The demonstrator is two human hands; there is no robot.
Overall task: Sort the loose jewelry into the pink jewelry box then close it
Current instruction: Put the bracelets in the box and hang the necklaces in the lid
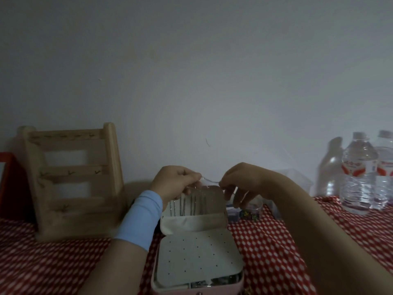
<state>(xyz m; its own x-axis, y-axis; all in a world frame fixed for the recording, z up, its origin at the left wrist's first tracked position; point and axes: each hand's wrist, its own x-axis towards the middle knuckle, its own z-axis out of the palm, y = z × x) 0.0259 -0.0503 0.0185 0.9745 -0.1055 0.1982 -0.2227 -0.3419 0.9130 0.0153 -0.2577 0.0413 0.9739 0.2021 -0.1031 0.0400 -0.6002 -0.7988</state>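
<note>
Both hands up over the open jewelry box (197, 248): left hand (176, 182) and right hand (240, 182) pinching a thin chain (210, 180) stretched between them.

jewelry box (197, 262) lower centre on tablecloth (42, 262) | rack (72, 177) left, behind | bottles (359, 177) right edge | left hand (176, 182), right hand (242, 179) above box lid, chain (210, 180) between them

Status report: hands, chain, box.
Left hand and right hand pinch the chain, stretched between them above the lid. Box open. Nothing seen in the way.
</note>
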